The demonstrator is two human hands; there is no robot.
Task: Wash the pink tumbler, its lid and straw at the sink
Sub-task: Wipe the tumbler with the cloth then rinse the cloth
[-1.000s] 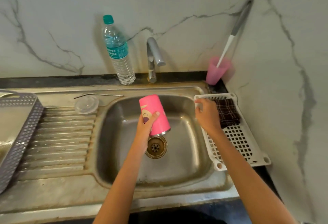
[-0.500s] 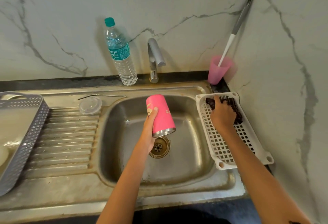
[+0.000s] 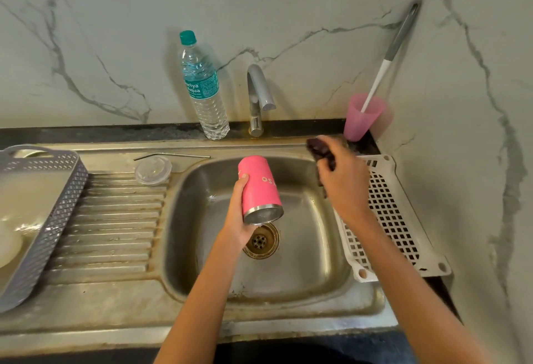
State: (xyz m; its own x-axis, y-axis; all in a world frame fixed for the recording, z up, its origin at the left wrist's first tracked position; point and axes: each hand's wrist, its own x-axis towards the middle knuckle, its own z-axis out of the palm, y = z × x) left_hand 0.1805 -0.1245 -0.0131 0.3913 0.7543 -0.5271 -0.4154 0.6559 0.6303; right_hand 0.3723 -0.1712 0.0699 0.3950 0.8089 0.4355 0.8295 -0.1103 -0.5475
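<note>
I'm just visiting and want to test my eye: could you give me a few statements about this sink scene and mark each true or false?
1. The left hand grips the pink metal tumbler over the steel sink basin. True.
2. The clear round lid sits on the tumbler. False: it lies on the ribbed draining board.
3. The right hand holds a dark cloth. True.
4. The thin metal straw stands in the pink plastic cup. False: it lies flat behind the lid; the cup holds a long-handled brush.
5. The clear water bottle stands right of the chrome tap. False: left of it.
</note>
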